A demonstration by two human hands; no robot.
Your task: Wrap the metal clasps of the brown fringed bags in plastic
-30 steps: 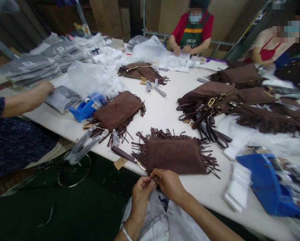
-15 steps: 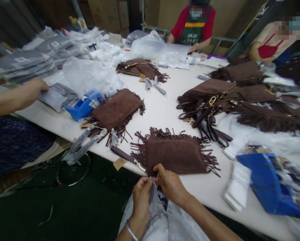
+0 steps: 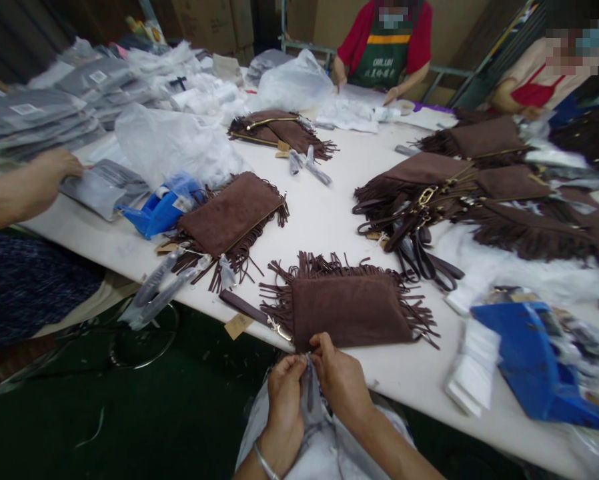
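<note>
Just past the table's front edge, my left hand (image 3: 285,395) pinches the top of a narrow strip of translucent plastic (image 3: 311,392). My right hand (image 3: 340,375) is closed on the same top edge from the other side; what lies right between the fingertips is too small to make out. The plastic hangs down over my lap. Directly beyond my hands a brown fringed clutch bag (image 3: 347,308) lies flat, its lower left corner close to my right fingers. From that corner a brown wrist strap (image 3: 243,307) and a tan paper tag (image 3: 238,325) stick out leftward.
Another fringed bag (image 3: 232,212) lies left, beside a blue tape dispenser (image 3: 162,210). More bags (image 3: 414,175) are piled right. A blue bin (image 3: 517,360) and folded white paper (image 3: 474,365) sit near right. A co-worker's hand (image 3: 54,167) touches a grey packaged item (image 3: 104,187).
My hands stay at the plastic, with my right hand and forearm slightly shifted. The left co-worker's hand and the grey package move a little left in view. The co-worker across the table shifts their hands.
</note>
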